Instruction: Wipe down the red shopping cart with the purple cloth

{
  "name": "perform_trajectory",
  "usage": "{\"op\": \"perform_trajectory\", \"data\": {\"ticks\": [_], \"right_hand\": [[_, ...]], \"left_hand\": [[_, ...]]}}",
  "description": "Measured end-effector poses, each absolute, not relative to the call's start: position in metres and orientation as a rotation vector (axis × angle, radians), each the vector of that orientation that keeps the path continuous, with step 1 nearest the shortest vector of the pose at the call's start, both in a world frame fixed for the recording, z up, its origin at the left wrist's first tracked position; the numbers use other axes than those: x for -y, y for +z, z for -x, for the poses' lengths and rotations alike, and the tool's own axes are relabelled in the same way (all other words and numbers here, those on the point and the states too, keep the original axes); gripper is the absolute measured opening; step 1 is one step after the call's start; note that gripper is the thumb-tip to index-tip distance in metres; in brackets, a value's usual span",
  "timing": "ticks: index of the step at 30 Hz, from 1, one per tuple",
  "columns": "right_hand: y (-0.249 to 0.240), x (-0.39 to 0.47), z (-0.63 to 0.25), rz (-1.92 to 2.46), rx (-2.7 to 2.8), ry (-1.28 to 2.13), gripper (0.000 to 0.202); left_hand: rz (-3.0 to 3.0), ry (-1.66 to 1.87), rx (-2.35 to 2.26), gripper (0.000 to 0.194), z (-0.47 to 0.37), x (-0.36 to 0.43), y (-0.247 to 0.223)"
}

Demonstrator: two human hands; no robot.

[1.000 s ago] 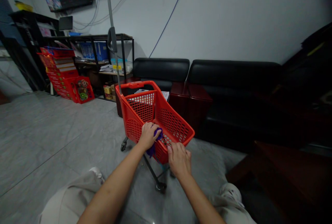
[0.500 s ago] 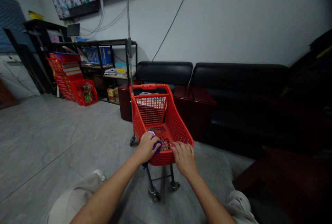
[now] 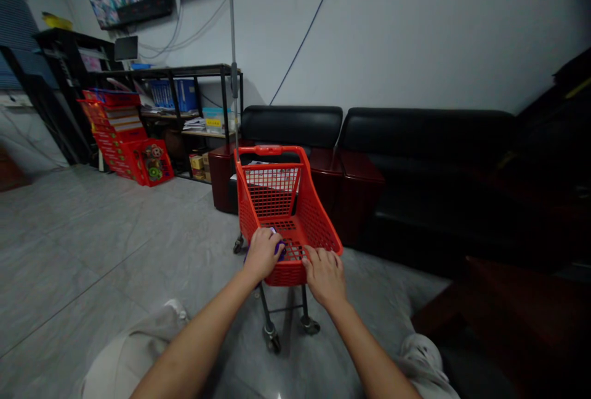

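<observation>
A red plastic shopping cart (image 3: 318,223) on dark legs stands before me, its handle at the far side. My left hand (image 3: 263,253) is closed over the near left corner of the basket, gripping a purple cloth (image 3: 279,250) against the rim. Some of the cloth shows outside the basket; my palm hides the rest. A small pale patch by my fingertips is too small to name. My right hand (image 3: 325,273) holds the near right rim, fingers hooked over the edge and thumb toward the inside. A thin grey pole (image 3: 233,72) rises at the cart's far left corner.
Black sofas (image 3: 425,140) with dark red wooden armrests line the wall behind the cart. To the left are a shelf (image 3: 184,71) with blue folders and a stack of red boxes (image 3: 115,134). A dark red wooden piece (image 3: 498,306) stands at the right. Grey floor (image 3: 138,239) surrounds the cart.
My left hand and the purple cloth have shifted slightly up and left along the rim. My right hand keeps its hold. The cart sits a little higher in view.
</observation>
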State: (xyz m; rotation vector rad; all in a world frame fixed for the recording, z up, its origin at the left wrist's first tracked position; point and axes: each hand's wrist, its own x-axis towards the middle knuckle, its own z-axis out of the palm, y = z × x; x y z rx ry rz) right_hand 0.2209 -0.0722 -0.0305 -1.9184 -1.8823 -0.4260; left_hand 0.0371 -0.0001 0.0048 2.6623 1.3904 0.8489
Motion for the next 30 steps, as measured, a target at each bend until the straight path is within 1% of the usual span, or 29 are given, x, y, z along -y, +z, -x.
{"op": "perform_trajectory", "data": {"ticks": [5, 10, 13, 15, 17, 21, 23, 25, 30], "right_hand": [[-0.022, 0.078, -0.217, 1.98, 1.918, -0.42, 0.038], [-0.011, 0.082, -0.205, 1.961, 1.99, -0.365, 0.039], [-0.004, 0.078, -0.206, 1.885, 2.086, -0.304, 0.04], [-0.005, 0.074, -0.208, 1.824, 2.096, -0.28, 0.038], [-0.009, 0.07, -0.206, 1.777, 2.059, -0.262, 0.035], [-0.022, 0.063, -0.192, 1.798, 1.931, -0.248, 0.033], [-0.025, 0.062, -0.188, 1.798, 1.91, -0.261, 0.033], [-0.026, 0.063, -0.189, 1.794, 1.914, -0.278, 0.033], [-0.026, 0.067, -0.198, 1.813, 1.916, -0.298, 0.032]], "left_hand": [[-2.624, 0.962, -1.343, 0.02, -0.041, 0.018, -0.007], [-2.63, 0.879, -1.141, 0.021, -0.013, -0.004, -0.001], [-2.616, 0.846, -1.119, 0.022, 0.011, -0.015, 0.005], [-2.598, 0.841, -1.2, 0.021, 0.019, -0.018, 0.007], [-2.576, 0.85, -1.373, 0.02, 0.017, -0.016, 0.007], [-2.445, 0.912, -1.884, 0.022, -0.015, 0.008, -0.001], [-2.388, 0.943, -2.015, 0.024, -0.031, 0.021, -0.004], [-2.434, 0.934, -2.002, 0.025, -0.036, 0.028, -0.004], [-2.661, 0.854, -1.743, 0.023, -0.015, 0.022, 0.003]]}}
